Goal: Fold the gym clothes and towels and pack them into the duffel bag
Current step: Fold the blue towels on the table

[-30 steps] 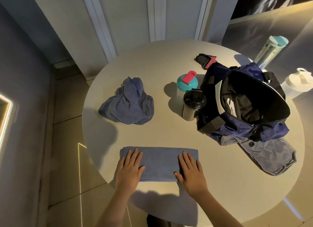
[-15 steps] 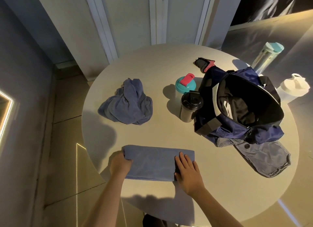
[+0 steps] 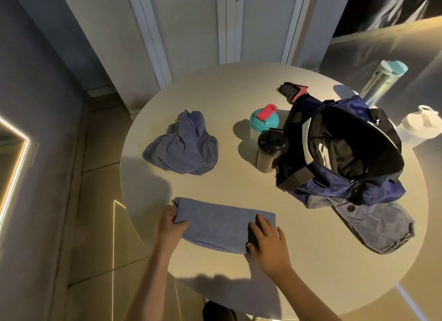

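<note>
on the counter (image 3: 239,184) our left hand (image 3: 168,227) just went from flat to fingers gripping the towel (image 3: 222,221) end, right hand (image 3: 269,241) still pressing flat, so next fold's probably starting

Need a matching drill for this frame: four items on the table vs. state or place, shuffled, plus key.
Items
1. folded blue towel
2. crumpled blue towel
3. duffel bag
4. black-lidded cup

States
A. unzipped, dark garment inside
B. upright, beside the duffel bag
C. loose heap, no hand on it
D. nearest the person, left hand gripping one end, right hand flat on the other

Pairs: 1-D, 2-C, 3-A, 4-B
</note>
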`<move>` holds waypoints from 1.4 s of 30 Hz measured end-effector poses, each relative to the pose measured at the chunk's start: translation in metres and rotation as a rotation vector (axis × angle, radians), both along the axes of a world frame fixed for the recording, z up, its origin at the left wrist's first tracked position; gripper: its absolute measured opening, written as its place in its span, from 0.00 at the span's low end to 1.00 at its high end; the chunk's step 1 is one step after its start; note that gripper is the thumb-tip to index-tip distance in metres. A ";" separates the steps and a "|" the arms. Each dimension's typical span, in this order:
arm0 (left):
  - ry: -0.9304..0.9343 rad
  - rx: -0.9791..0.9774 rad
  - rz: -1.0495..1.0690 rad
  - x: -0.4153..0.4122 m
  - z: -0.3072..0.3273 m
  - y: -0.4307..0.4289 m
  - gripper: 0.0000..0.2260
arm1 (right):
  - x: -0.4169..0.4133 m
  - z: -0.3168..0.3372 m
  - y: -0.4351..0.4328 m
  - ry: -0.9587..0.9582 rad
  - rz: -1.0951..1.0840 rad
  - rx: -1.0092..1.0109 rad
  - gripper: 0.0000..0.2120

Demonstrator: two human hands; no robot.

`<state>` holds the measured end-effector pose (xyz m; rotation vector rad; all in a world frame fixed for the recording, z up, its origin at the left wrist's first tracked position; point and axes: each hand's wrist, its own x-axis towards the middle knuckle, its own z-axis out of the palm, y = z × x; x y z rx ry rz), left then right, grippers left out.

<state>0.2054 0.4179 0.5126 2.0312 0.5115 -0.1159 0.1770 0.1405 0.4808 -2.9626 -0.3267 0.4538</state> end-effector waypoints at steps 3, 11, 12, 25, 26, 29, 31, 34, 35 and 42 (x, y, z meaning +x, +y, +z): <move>-0.096 -0.027 0.085 -0.015 0.017 -0.031 0.10 | -0.008 -0.003 -0.007 0.011 -0.013 0.075 0.26; -0.098 0.059 -0.232 -0.033 0.019 -0.117 0.10 | 0.005 0.001 -0.019 0.117 -0.254 0.563 0.17; -0.091 0.093 -0.266 -0.034 0.013 -0.121 0.07 | 0.004 0.001 -0.022 0.116 -0.350 0.639 0.16; -0.313 0.560 -0.619 -0.042 -0.010 -0.165 0.09 | 0.030 0.030 -0.027 0.280 -0.678 0.834 0.25; -0.302 0.598 -0.637 -0.043 -0.011 -0.168 0.11 | 0.035 0.027 -0.026 0.257 -0.670 0.764 0.25; -0.184 0.706 -0.712 -0.046 -0.009 -0.172 0.14 | 0.045 0.018 -0.026 0.216 -0.587 0.561 0.23; -0.191 0.719 -0.770 -0.047 -0.011 -0.172 0.07 | 0.047 0.015 -0.027 0.195 -0.564 0.499 0.20; -0.253 0.621 -0.732 -0.047 -0.011 -0.168 0.12 | 0.050 0.012 -0.032 0.161 -0.550 0.466 0.14; -0.285 0.622 -0.691 -0.046 -0.009 -0.166 0.13 | 0.051 0.012 -0.033 0.157 -0.552 0.458 0.12; -0.144 0.831 -0.610 -0.040 -0.030 -0.148 0.26 | 0.027 0.012 -0.021 -0.271 -0.258 0.382 0.21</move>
